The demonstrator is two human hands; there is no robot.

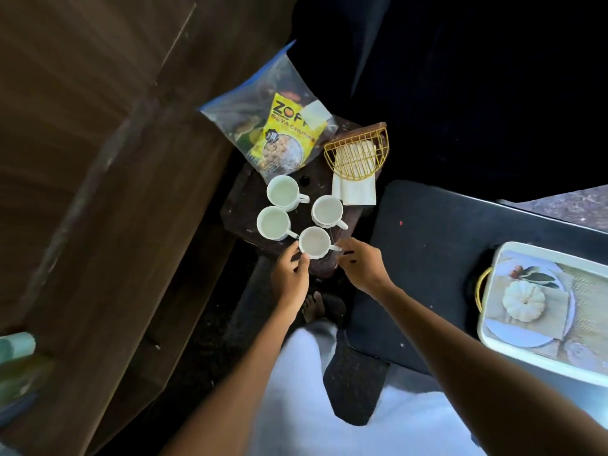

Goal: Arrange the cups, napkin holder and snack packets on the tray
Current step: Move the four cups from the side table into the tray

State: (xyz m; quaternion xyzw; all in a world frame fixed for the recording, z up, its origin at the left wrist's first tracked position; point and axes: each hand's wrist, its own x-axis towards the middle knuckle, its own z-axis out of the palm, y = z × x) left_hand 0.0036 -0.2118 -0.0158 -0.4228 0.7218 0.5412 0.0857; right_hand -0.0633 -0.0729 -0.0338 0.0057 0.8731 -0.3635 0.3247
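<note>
Several white cups stand on a small dark stool (243, 222). The nearest cup (314, 241) has my left hand (291, 274) curled against its near left side, and my right hand (360, 264) pinches its handle. Behind it stand a left cup (273, 222), a far cup (283, 191) and a right cup (327, 210). A yellow wire napkin holder (357, 156) with white napkins lies at the stool's far right. A clear bag with a yellow snack packet (289, 136) lies at the far end. The tray (546, 311), printed with a pumpkin picture, sits on a dark table at the right.
The dark table (427, 245) lies right of the stool. A brown wooden cabinet (98, 159) fills the left side. My bare foot and white clothing are below the stool. A pale green object (16, 347) is at the left edge.
</note>
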